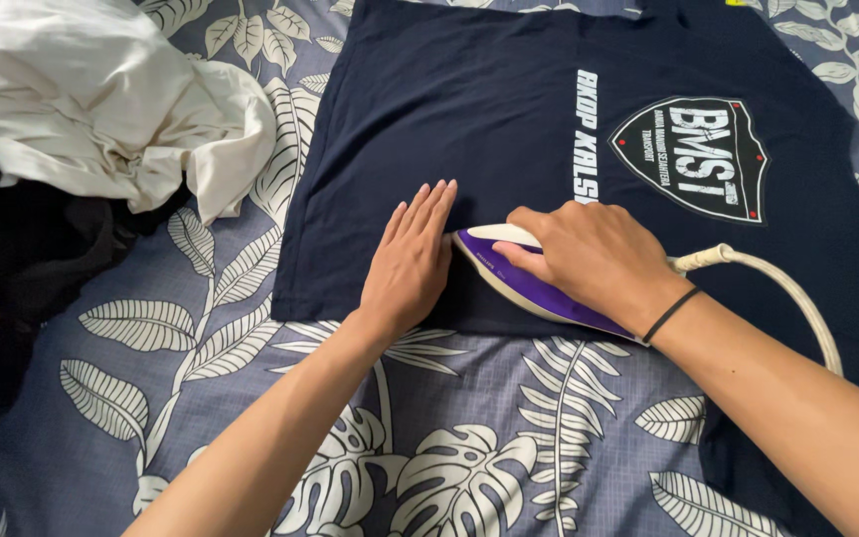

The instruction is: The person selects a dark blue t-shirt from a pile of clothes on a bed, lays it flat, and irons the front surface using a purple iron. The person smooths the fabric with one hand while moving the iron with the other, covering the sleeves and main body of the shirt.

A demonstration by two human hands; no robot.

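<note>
Home, prob. bedroom: work surface is a bed w/ blue-grey leaf-print sheet point(469, 438). Dark navy t-shirt point(469, 89) spread flat on it, purple-white iron point(524, 283) on shirt near its lower edge. Crumpled white laundry point(91, 99) piled at sheet's top-left corner.

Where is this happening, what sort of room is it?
Probably a home bedroom: a navy T-shirt is spread on a leaf-print bedsheet, not an ironing board, under a purple and white iron, with crumpled white laundry piled nearby.

Single head view, looking steeply down, close over patterned bedsheet point(509, 438).
</note>
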